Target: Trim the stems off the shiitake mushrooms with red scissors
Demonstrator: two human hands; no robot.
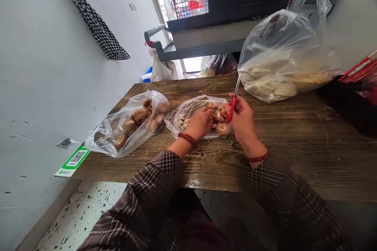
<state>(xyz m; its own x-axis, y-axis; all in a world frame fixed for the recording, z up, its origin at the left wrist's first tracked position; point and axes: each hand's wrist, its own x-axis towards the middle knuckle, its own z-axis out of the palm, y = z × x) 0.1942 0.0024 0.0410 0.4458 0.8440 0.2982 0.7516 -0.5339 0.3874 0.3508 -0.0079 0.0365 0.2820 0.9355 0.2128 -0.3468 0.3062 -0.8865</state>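
Note:
A clear plastic bag (193,106) lies spread on the wooden table, with brown mushrooms (222,128) in its mouth. Over those mushrooms my left hand (201,122) reaches in, fingers bent and close together. Its fingertips are partly hidden, so I cannot make out what they grip. At the bag's right edge my right hand (245,120) is closed on a pair of scissors (231,110) with red handles. The scissors' metal blades point up and away from me. Some small cut pieces (183,122) that look like mushroom stems lie at the bag's left side.
Left of my hands is another clear bag (103,135) with whole mushrooms (140,115). A large tied plastic bag (290,62) of pale food stands at the back right of the table (294,157). Beyond the table is a grey cart (203,51); a wall bounds the left.

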